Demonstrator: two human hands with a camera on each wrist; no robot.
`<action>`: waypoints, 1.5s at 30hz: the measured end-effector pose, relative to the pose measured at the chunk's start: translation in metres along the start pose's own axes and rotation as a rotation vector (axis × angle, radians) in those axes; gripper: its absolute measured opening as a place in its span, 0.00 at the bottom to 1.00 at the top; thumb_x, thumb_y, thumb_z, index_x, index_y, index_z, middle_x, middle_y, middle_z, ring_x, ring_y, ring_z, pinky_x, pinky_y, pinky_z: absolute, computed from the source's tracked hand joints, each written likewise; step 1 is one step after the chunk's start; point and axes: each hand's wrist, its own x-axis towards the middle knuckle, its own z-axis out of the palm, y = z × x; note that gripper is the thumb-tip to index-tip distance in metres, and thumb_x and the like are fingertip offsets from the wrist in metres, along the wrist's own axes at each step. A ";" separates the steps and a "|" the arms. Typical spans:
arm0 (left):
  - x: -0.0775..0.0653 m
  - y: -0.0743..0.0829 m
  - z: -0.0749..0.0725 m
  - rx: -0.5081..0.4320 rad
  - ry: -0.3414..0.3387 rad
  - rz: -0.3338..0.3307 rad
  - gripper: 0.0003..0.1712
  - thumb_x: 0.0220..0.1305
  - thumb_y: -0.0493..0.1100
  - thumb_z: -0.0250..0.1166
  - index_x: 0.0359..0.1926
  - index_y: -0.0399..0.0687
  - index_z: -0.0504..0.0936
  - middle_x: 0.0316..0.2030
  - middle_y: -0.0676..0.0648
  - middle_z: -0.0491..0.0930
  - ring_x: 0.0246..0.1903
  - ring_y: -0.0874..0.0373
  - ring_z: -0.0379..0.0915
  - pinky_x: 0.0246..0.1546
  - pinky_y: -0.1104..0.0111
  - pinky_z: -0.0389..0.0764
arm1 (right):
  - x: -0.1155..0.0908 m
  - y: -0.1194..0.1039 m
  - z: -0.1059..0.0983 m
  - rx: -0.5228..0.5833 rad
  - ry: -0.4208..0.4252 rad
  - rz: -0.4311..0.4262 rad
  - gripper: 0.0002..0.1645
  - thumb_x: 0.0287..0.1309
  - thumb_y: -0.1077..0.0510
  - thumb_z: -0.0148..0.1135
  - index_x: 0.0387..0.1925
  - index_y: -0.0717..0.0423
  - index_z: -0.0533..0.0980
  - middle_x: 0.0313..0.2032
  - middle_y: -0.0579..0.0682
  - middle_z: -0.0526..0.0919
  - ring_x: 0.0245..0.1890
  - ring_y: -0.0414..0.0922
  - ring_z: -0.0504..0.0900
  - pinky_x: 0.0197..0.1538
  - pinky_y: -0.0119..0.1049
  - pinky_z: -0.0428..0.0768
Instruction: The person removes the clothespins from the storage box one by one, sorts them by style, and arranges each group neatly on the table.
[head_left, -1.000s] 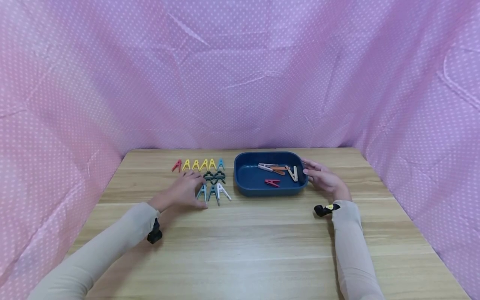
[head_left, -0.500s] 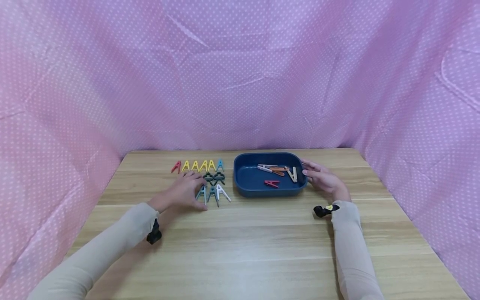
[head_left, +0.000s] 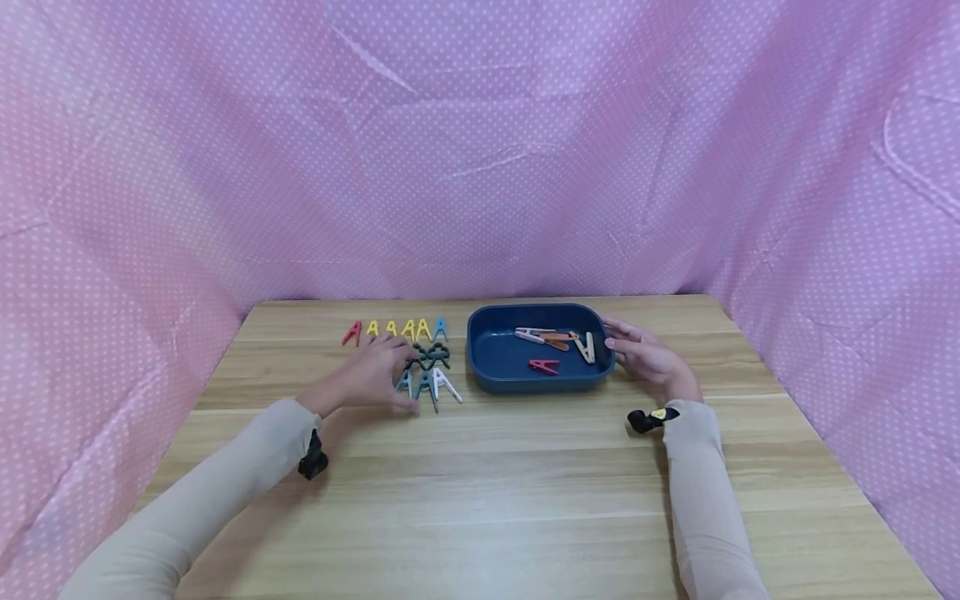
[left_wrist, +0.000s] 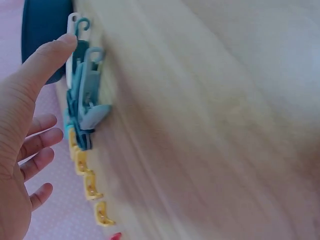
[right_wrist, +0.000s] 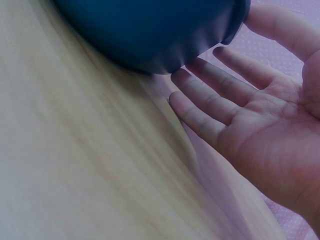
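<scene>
My left hand [head_left: 375, 371] hovers over the left clothespins, thumb and fingers spread apart. Below it lie a light blue clothespin [head_left: 406, 383], a teal clothespin [head_left: 426, 386] and a white clothespin [head_left: 444, 383], with dark green clips [head_left: 432, 357] just behind. In the left wrist view the thumb overlaps these clips and nothing is in the grasp. At the right end of the navy basin [head_left: 536, 385], my right hand [head_left: 654, 360] touches the wall with nearly straight fingers, thumb at the rim. Inside the basin are a red clothespin [head_left: 543, 367], an orange clothespin [head_left: 557, 340] and pale ones.
Along the back left runs a row of small clothespins: a red one [head_left: 352, 333], several yellow ones [head_left: 408, 330] and a blue one [head_left: 440, 329]. The wooden table [head_left: 480, 500] meets a pink dotted curtain [head_left: 480, 167] at the back and sides.
My left hand has shifted slightly forward and to the right over the clothespins. The right hand and the basin stay in place.
</scene>
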 end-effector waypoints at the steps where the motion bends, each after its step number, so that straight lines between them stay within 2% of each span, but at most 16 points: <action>1: 0.002 0.001 -0.001 0.000 0.010 0.004 0.51 0.42 0.70 0.79 0.63 0.46 0.80 0.65 0.40 0.76 0.65 0.40 0.67 0.67 0.34 0.60 | 0.000 0.000 0.000 0.001 0.001 -0.001 0.33 0.74 0.73 0.43 0.76 0.60 0.57 0.62 0.42 0.78 0.60 0.35 0.79 0.61 0.29 0.77; 7: 0.023 0.012 -0.013 -0.001 0.061 0.034 0.48 0.45 0.69 0.78 0.63 0.47 0.80 0.63 0.41 0.77 0.64 0.41 0.68 0.65 0.38 0.65 | -0.001 0.000 -0.001 -0.002 -0.002 -0.008 0.33 0.74 0.73 0.43 0.77 0.61 0.56 0.62 0.42 0.79 0.60 0.35 0.79 0.60 0.28 0.77; 12: 0.044 0.030 -0.022 -0.026 0.083 0.057 0.47 0.48 0.67 0.78 0.64 0.48 0.78 0.64 0.43 0.76 0.64 0.44 0.68 0.67 0.41 0.65 | 0.001 -0.001 0.001 -0.031 0.022 0.004 0.36 0.74 0.73 0.44 0.78 0.66 0.49 0.63 0.42 0.78 0.60 0.34 0.79 0.60 0.28 0.77; 19: 0.075 0.057 -0.027 -0.032 0.130 0.098 0.48 0.48 0.69 0.77 0.65 0.50 0.78 0.61 0.47 0.77 0.60 0.49 0.67 0.64 0.47 0.67 | 0.003 -0.003 0.002 -0.042 0.034 0.029 0.37 0.73 0.72 0.45 0.78 0.67 0.47 0.62 0.42 0.78 0.59 0.34 0.78 0.59 0.27 0.76; 25: 0.104 0.078 -0.029 -0.046 0.120 0.072 0.46 0.50 0.70 0.75 0.65 0.52 0.78 0.62 0.47 0.76 0.61 0.50 0.66 0.66 0.49 0.65 | 0.002 -0.006 0.001 -0.032 0.011 0.016 0.37 0.73 0.72 0.46 0.78 0.67 0.48 0.64 0.44 0.76 0.61 0.34 0.78 0.61 0.27 0.76; 31: 0.135 0.097 -0.020 -0.116 0.106 0.072 0.42 0.55 0.67 0.73 0.65 0.52 0.78 0.62 0.48 0.76 0.63 0.50 0.65 0.67 0.49 0.63 | 0.001 -0.007 0.002 -0.062 0.029 0.028 0.39 0.73 0.71 0.47 0.78 0.70 0.45 0.62 0.41 0.77 0.60 0.33 0.78 0.61 0.26 0.76; 39: 0.170 0.121 0.006 -0.187 0.070 0.121 0.34 0.61 0.61 0.71 0.64 0.49 0.80 0.56 0.45 0.80 0.58 0.49 0.68 0.65 0.47 0.64 | 0.001 -0.004 0.001 -0.056 0.021 0.013 0.37 0.73 0.72 0.46 0.78 0.68 0.47 0.63 0.43 0.76 0.61 0.35 0.78 0.61 0.27 0.76; 45: 0.188 0.136 0.025 -0.159 0.045 0.129 0.28 0.65 0.57 0.69 0.62 0.51 0.81 0.56 0.48 0.81 0.56 0.51 0.69 0.63 0.51 0.67 | 0.000 -0.004 0.002 -0.050 0.026 0.025 0.37 0.73 0.71 0.47 0.78 0.67 0.49 0.63 0.43 0.78 0.60 0.36 0.78 0.61 0.27 0.76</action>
